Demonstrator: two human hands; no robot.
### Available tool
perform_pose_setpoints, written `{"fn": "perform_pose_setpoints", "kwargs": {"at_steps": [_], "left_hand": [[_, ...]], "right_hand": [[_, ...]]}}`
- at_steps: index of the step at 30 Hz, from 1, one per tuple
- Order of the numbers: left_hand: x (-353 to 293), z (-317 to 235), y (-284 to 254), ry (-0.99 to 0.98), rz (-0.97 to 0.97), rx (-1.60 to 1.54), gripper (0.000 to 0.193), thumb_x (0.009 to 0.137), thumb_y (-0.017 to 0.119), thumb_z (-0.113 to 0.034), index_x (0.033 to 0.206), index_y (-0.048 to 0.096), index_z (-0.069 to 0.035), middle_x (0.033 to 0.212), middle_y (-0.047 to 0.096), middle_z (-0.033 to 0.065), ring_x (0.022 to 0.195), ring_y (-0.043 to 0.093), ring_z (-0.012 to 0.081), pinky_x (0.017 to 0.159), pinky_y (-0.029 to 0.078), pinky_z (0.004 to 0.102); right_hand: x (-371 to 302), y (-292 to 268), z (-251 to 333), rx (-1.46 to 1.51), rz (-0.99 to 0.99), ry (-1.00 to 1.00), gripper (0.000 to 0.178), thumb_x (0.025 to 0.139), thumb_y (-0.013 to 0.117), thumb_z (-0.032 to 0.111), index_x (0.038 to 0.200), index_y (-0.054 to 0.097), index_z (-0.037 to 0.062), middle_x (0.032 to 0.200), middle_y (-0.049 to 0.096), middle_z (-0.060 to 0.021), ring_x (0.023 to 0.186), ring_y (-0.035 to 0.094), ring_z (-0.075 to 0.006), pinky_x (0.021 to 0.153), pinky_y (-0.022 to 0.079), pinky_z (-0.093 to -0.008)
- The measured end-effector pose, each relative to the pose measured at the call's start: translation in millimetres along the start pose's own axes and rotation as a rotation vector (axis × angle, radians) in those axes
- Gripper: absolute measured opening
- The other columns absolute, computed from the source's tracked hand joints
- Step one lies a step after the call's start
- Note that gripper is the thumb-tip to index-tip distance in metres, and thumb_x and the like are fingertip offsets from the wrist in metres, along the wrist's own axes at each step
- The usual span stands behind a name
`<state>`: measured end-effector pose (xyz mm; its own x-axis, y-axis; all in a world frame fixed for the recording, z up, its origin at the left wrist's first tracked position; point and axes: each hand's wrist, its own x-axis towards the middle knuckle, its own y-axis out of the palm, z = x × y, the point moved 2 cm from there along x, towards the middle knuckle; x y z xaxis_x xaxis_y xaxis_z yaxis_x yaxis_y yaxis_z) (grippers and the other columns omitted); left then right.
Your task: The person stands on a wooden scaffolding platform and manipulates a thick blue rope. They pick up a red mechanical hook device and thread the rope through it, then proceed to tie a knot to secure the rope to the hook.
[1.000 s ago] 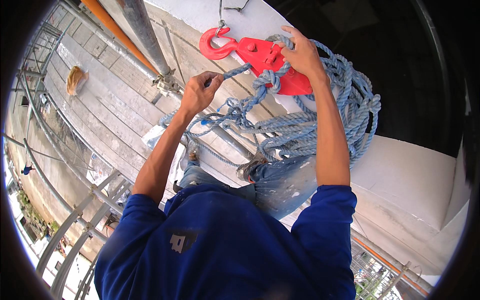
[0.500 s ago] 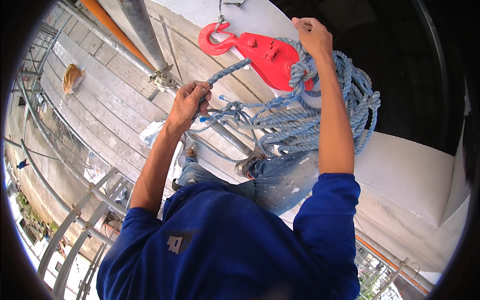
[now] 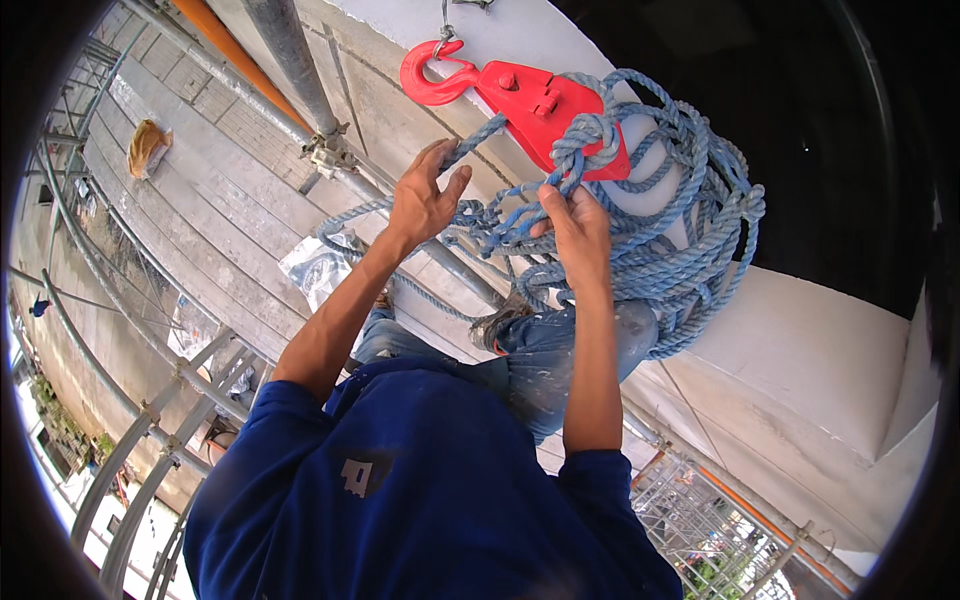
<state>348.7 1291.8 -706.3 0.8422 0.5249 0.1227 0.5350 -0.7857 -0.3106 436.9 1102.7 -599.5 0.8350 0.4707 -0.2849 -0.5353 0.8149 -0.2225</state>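
A red pulley block (image 3: 545,110) with a red hook (image 3: 430,80) lies on the white ledge. Its hook hangs from a thin tie. Thick blue rope (image 3: 700,220) is heaped in loops over and beside the block, with a large knot (image 3: 587,140) against its lower end. My left hand (image 3: 425,205) loosely holds the rope strand leaving the block, fingers bent around it and thumb apart. Just below the knot, my right hand (image 3: 578,225) has thumb and fingers closed on rope strands. The fingertips are partly hidden by rope.
Grey scaffold tubes (image 3: 290,60) and a clamp (image 3: 330,155) stand beside the ledge. Plank decking (image 3: 190,210) runs at the left, with a yellow-brown bag (image 3: 147,148) on it. Clear plastic (image 3: 315,265) lies near my feet. A dark opening (image 3: 800,130) lies beyond the ledge.
My right hand has come down and left from the far side of the rope heap to below the knot. My left hand has moved right and loosened; a rope loop now shows left of it.
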Motion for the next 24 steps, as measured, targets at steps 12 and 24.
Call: {"fn": "perform_pose_setpoints", "kwargs": {"at_steps": [12, 24], "left_hand": [[-0.5, -36.2, -47.5, -0.273, 0.185, -0.359, 0.04, 0.101, 0.065, -0.041, 0.105, 0.071, -0.001, 0.083, 0.067, 0.0013, 0.072, 0.06, 0.0082, 0.063, 0.048, 0.0255], [55.8, 52.9, -52.9, -0.218, 0.097, 0.311, 0.052, 0.091, 0.07, -0.055, 0.096, 0.078, -0.004, 0.073, 0.07, 0.015, 0.066, 0.068, 0.0278, 0.066, 0.053, 0.0388]], "right_hand": [[36.8, 11.4, 45.6, 0.044, 0.141, 0.095, 0.024, 0.098, 0.061, 0.019, 0.11, 0.064, -0.0009, 0.108, 0.066, -0.0089, 0.097, 0.066, -0.0184, 0.072, 0.058, -0.0325], [70.3, -3.3, -9.6, -0.513, 0.132, 0.008, 0.039, 0.089, 0.071, 0.027, 0.114, 0.066, -0.003, 0.101, 0.073, -0.0165, 0.089, 0.07, -0.0199, 0.08, 0.053, -0.0328]]}}
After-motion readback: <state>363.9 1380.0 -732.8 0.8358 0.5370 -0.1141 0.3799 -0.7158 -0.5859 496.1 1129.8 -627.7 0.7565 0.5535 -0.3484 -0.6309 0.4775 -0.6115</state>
